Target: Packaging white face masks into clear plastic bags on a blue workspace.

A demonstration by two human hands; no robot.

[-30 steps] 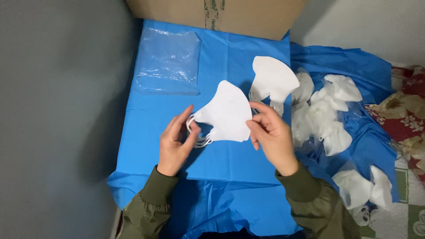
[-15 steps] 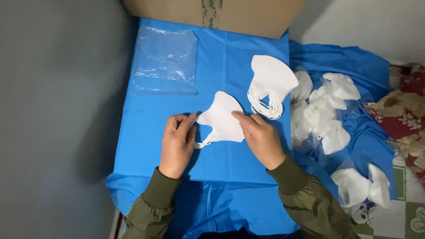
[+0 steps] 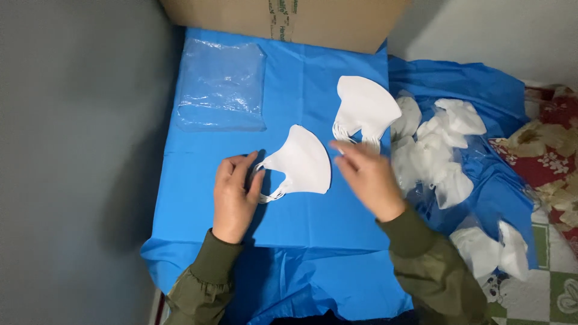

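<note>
While spread, left fingers (image 3: 253,171) touch mask (image 3: 304,162).

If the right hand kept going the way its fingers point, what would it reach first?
The right hand points up and left; probably the folded white mask beside its fingertips comes first, though the mask stack sits close above, and motion blur leaves this uncertain.

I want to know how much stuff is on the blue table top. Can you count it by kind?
Single white mask under the left hand's fingers: 1
Stack of white masks beyond the right hand: 1
Pile of clear plastic bags: 1
Total: 3
The loose masks heaped to the right are too jumbled to count.
</note>
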